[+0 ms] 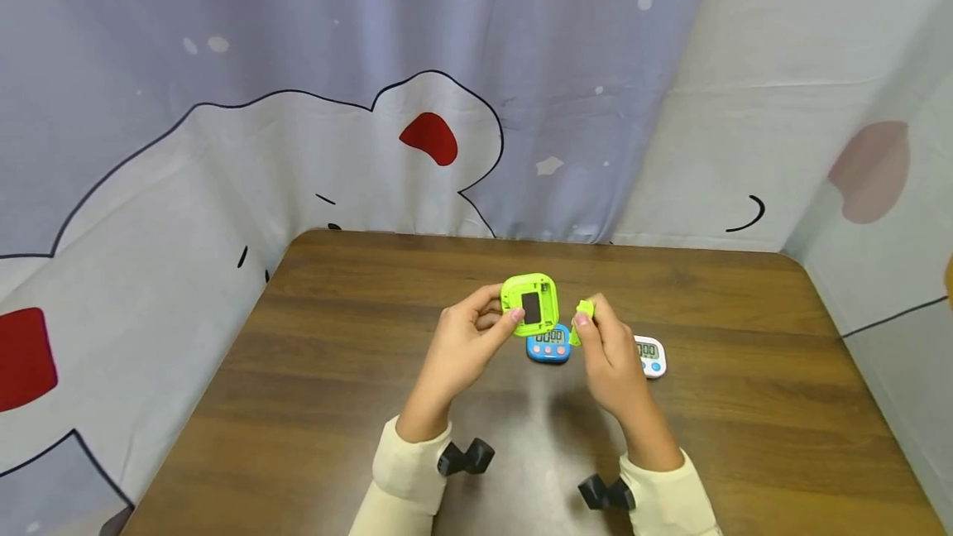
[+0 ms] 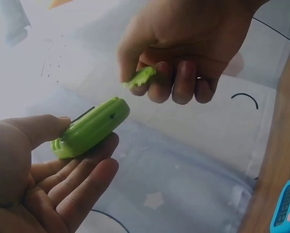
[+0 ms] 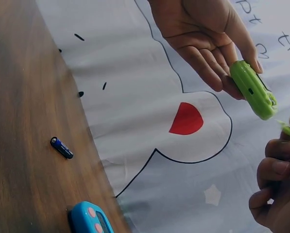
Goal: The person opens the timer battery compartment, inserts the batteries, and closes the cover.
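Head view: nearest, we are seeing cream sleeves [image 1: 412, 474] with black wrist mounts [image 1: 466, 457]. Past those, both hands are gripping: the left hand [image 1: 465, 346] is pinching a square green housing [image 1: 530, 306] between thumb and fingers, and the right hand [image 1: 614, 362] is pinching a small green piece [image 1: 586, 305] just beside it, a gap separating the two. We are noting both green parts as being held above the counter [image 1: 357, 304], the housing showing its hollow side. Behind them, a blue timer [image 1: 549, 347] with pink buttons is lying on the counter, partly covered by the housing. A white timer [image 1: 651, 356] is lying to its right, partly hidden by the right hand. Right wrist view is adding a battery [image 3: 62, 147], lying on the counter apart from the blue timer. Farthest, we are seeing a printed curtain [image 1: 223, 189] hanging.
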The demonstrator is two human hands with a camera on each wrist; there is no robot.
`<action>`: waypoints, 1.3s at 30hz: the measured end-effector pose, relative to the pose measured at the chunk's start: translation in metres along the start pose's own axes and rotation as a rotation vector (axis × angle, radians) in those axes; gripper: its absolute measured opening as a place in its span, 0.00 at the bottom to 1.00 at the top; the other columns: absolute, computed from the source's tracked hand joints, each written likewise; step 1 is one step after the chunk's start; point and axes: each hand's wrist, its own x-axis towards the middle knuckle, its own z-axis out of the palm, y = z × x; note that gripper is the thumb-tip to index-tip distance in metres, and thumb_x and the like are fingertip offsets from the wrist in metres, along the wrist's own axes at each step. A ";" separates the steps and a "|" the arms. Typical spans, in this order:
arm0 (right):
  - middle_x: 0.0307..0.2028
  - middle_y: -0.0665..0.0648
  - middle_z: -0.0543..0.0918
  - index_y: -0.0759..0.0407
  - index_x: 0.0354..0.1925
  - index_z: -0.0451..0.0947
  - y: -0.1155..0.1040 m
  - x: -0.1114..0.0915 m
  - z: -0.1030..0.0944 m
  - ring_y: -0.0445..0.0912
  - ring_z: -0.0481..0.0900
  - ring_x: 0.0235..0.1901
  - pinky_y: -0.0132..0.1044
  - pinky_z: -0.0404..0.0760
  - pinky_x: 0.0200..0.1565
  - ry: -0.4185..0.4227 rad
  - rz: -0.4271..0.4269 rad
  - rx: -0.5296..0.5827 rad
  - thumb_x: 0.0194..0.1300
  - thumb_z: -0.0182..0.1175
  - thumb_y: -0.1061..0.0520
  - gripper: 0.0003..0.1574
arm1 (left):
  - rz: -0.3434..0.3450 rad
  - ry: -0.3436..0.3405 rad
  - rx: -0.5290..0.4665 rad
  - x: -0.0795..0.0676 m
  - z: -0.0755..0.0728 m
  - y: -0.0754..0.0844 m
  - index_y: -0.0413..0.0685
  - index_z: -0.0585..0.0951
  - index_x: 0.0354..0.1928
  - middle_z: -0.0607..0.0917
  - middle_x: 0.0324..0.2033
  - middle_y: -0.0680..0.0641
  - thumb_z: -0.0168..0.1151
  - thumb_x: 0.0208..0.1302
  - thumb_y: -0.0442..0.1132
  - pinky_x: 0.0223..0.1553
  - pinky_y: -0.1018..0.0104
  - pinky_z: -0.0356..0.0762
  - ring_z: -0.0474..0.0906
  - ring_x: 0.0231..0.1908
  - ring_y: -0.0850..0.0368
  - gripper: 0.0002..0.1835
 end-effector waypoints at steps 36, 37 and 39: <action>0.26 0.42 0.75 0.50 0.35 0.75 0.008 -0.006 0.019 0.37 0.73 0.26 0.33 0.75 0.29 -0.648 0.118 -0.111 0.71 0.57 0.55 0.05 | 0.014 0.029 -0.028 -0.009 -0.011 0.036 0.38 0.80 0.54 0.87 0.36 0.42 0.64 0.66 0.36 0.37 0.68 0.82 0.85 0.36 0.56 0.16; 0.26 0.42 0.74 0.50 0.34 0.75 0.009 -0.006 0.020 0.37 0.72 0.25 0.33 0.75 0.29 -0.658 0.111 -0.118 0.71 0.58 0.54 0.05 | 0.015 0.027 -0.026 -0.009 -0.011 0.036 0.38 0.80 0.53 0.87 0.36 0.41 0.64 0.66 0.36 0.37 0.68 0.82 0.85 0.36 0.56 0.16; 0.25 0.41 0.75 0.49 0.35 0.76 0.010 -0.007 0.021 0.36 0.73 0.25 0.32 0.76 0.29 -0.674 0.110 -0.124 0.71 0.58 0.53 0.05 | 0.016 0.026 -0.021 -0.009 -0.011 0.036 0.38 0.80 0.54 0.87 0.36 0.41 0.64 0.66 0.36 0.37 0.69 0.82 0.85 0.36 0.56 0.16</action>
